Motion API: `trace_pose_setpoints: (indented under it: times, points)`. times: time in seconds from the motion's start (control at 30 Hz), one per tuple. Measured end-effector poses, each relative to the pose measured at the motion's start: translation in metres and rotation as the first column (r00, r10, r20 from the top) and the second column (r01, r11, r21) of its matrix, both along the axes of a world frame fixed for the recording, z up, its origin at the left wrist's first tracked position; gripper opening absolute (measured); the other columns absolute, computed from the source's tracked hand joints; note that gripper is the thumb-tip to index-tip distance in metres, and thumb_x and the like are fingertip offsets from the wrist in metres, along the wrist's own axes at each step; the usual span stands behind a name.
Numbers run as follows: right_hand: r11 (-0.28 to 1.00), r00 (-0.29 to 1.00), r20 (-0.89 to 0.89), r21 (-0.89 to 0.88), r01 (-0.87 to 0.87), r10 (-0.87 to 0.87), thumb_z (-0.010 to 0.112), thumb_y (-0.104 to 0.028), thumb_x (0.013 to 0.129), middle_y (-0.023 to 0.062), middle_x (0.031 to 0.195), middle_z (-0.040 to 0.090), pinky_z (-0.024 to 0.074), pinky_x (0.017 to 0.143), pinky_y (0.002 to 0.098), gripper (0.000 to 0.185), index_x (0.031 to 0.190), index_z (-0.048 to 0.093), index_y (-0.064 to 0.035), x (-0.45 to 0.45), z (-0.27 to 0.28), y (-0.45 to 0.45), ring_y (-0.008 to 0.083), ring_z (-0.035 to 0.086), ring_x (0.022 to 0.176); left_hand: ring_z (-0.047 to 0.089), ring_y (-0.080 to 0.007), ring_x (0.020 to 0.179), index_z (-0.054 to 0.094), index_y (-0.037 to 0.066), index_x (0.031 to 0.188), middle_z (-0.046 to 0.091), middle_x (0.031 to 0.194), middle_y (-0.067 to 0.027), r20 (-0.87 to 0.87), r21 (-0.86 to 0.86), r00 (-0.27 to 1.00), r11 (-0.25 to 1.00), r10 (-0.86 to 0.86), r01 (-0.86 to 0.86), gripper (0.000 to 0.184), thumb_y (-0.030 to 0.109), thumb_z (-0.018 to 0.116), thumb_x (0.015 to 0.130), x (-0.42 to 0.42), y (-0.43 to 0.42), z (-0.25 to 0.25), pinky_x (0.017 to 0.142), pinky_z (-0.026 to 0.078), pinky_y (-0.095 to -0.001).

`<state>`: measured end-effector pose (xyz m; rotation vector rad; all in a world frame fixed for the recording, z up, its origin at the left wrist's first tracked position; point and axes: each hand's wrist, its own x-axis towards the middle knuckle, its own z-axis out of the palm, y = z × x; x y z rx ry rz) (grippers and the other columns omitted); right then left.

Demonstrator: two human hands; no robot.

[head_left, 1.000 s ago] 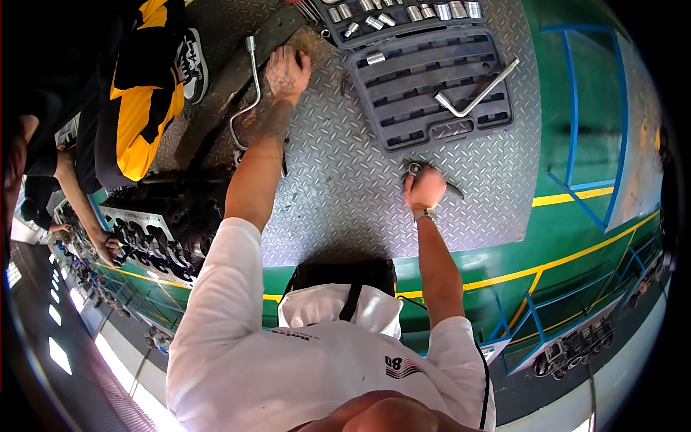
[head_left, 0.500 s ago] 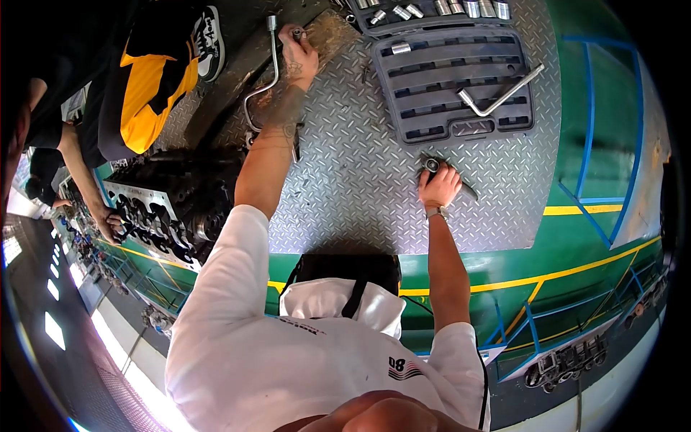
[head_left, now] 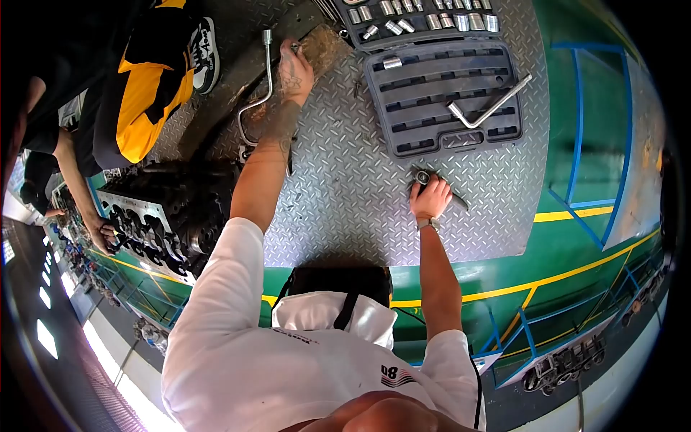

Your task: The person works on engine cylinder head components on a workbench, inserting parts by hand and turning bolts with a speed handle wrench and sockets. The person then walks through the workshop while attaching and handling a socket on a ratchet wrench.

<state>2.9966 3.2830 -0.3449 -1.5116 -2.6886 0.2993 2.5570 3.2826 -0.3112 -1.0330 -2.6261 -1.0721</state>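
My left hand (head_left: pixel 294 78) reaches to the far side of the steel plate, beside a rust-brown board. Its fingers are closed on a small dark metal socket (head_left: pixel 294 47). Close by on the left lies a bent speed-handle wrench (head_left: pixel 270 75). My right hand (head_left: pixel 432 198) is wrapped over a ratchet (head_left: pixel 422 177), its round head showing past the fingers and its handle end sticking out to the right. Above that hand lies an open socket case (head_left: pixel 403 147), with an L-shaped wrench (head_left: pixel 497 108) across it and one loose socket (head_left: pixel 392 63) in a slot.
The checkered steel plate (head_left: pixel 345 209) carries the tools. An engine block (head_left: pixel 194 209) stands at left, with a co-worker's hand (head_left: pixel 102 234) on it. Several sockets (head_left: pixel 461 21) fill the case's far half. Blue frames (head_left: pixel 574 129) stand on the green floor at right.
The view has shifted slightly, bringing more of the case's far half into sight. Both hands keep nearly the same places on the plate, with their grips unchanged.
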Motion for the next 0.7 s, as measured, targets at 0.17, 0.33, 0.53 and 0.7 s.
trace_pose_setpoints:
  times: [0.17, 0.33, 0.53, 0.7]
  points:
    - [1.0, 1.0, -0.001, -0.001, 0.008, -0.008, 0.056, -0.04, 0.081, 0.0164, 0.101, 0.054, 0.0368, 0.091, 0.0513, 0.051, 0.115, 0.055, -0.0021, 0.003, -0.005, -0.001, 0.0366, 0.051, 0.098, 0.057, -0.0512, 0.086, 0.039, -0.002, 0.122, 0.056, 0.096, -0.0348, 0.077, -0.008, 0.99, 0.993, 0.114, -0.114, 0.031, 0.007, 0.051, 0.094, 0.003, -0.002, 0.001, 0.072, 0.045, -0.0507]
    - [1.0, 1.0, -0.011, -0.003, 0.019, -0.019, 0.054, -0.042, 0.082, 0.0165, 0.104, 0.054, 0.0365, 0.089, 0.0499, 0.052, 0.115, 0.054, -0.0023, 0.001, -0.002, -0.001, 0.037, 0.05, 0.1, 0.059, -0.0498, 0.076, 0.038, -0.003, 0.121, 0.058, 0.085, -0.0347, -0.099, 0.088, 0.987, 0.989, 0.126, -0.118, 0.032, 0.013, 0.051, 0.096, -0.002, -0.001, 0.002, 0.064, 0.044, -0.0536]
    - [0.999, 1.0, 0.011, 0.045, -0.003, 0.003, 0.055, -0.041, 0.081, 0.0156, 0.097, 0.053, 0.0373, 0.087, 0.0498, 0.051, 0.113, 0.055, -0.0025, -0.001, -0.002, -0.002, 0.0365, 0.05, 0.094, 0.056, -0.0507, 0.092, 0.04, -0.004, 0.125, 0.055, 0.106, -0.0338, -0.242, 0.158, 0.962, 0.983, 0.13, -0.093, 0.033, 0.006, 0.048, 0.095, -0.006, 0.0, 0.001, 0.078, 0.044, -0.0506]
    - [0.999, 1.0, 0.024, 0.038, 0.005, -0.006, 0.055, -0.041, 0.08, 0.0161, 0.099, 0.053, 0.0376, 0.088, 0.0501, 0.051, 0.113, 0.055, -0.0015, -0.001, -0.001, -0.003, 0.0367, 0.051, 0.096, 0.056, -0.05, 0.092, 0.037, -0.004, 0.126, 0.056, 0.104, -0.034, -0.005, 0.068, 0.997, 0.994, 0.08, -0.08, 0.035, 0.006, 0.049, 0.095, -0.005, -0.005, -0.001, 0.077, 0.045, -0.0495]
